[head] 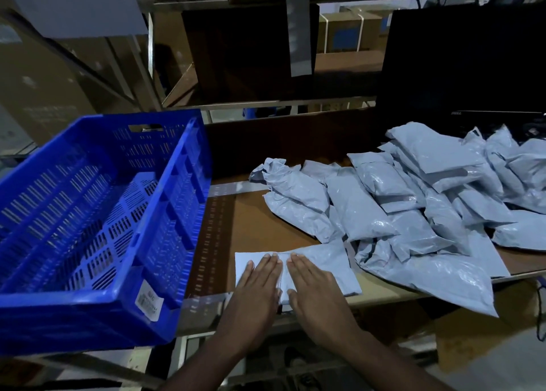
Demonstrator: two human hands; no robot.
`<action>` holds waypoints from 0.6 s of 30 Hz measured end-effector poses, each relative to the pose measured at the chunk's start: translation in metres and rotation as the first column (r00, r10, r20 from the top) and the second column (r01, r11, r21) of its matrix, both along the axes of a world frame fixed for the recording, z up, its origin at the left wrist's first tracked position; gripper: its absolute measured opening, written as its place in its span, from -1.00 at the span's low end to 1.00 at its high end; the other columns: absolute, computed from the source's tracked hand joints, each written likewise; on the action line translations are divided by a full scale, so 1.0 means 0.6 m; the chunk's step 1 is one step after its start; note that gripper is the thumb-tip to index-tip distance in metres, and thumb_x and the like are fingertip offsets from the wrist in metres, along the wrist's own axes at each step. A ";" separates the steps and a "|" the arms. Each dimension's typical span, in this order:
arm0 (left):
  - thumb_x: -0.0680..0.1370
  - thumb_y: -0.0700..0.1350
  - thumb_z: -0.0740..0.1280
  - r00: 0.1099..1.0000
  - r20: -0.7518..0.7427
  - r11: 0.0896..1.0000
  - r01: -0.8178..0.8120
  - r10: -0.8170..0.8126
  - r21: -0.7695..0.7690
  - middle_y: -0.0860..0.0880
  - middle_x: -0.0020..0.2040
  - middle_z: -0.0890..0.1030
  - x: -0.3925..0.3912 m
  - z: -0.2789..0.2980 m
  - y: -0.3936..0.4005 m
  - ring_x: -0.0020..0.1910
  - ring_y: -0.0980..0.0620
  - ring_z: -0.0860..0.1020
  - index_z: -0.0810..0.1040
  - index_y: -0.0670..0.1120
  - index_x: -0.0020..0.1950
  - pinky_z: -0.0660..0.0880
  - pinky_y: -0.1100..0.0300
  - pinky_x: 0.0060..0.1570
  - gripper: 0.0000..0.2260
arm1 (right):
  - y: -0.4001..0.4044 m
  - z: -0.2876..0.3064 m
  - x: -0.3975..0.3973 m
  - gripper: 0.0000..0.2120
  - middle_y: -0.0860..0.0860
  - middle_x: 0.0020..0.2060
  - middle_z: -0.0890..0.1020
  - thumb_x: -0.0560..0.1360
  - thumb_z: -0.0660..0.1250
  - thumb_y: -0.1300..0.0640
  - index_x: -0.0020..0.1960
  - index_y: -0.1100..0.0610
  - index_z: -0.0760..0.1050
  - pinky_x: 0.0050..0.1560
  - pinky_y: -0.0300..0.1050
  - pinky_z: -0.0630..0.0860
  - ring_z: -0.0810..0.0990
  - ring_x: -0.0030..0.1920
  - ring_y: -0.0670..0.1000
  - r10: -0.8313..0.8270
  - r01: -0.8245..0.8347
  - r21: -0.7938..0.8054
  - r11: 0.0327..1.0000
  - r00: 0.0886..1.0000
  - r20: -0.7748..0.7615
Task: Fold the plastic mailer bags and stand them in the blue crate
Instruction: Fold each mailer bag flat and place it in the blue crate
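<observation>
Nearest the camera, the left hand (260, 284) and the right hand (313, 287) lay side by side, palms down, on a flat grey mailer bag (322, 265) at the front edge of the counter (251, 219). Neither hand had a grip on anything: the fingers of both were straight and pressed flat on the plastic, fingertips pointing away from the person, the two hands almost touching each other. The pressed bag lay just right of the blue crate (97, 219), apart from it, with a strip of bare brown counter between them. The blue crate sat at the counter's left end, tilted, its slotted floor showing and no bags visible inside; a white label (149, 299) was stuck on its near right corner. Right of the pressed bag and farther back, a loose heap of grey mailer bags (413, 204) spread over the counter's right part, overlapping one another, the nearest of them hanging over the front edge. Behind that heap stood a dark monitor (466, 65). Beyond the crate and the counter, metal racking (298, 33) held brown cartons, dim and hard to make out.
</observation>
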State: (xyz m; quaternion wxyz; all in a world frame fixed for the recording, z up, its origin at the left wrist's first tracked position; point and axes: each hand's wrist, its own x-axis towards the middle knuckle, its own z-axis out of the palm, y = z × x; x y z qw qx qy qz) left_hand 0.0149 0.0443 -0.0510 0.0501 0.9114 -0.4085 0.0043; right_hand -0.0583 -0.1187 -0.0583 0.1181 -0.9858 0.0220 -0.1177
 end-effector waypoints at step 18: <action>0.70 -0.05 -0.07 0.995 -0.059 0.995 -0.082 0.078 -0.061 -0.19 0.46 0.48 0.019 -0.004 -0.010 0.47 -0.09 0.43 0.44 -0.24 0.47 0.18 -0.02 0.44 -0.51 | 0.000 -0.012 0.038 -0.46 0.19 0.44 0.43 0.61 0.05 0.00 0.44 0.28 0.43 0.44 0.01 0.13 0.41 0.46 0.11 0.030 -0.034 -0.043 0.999 0.996 -0.081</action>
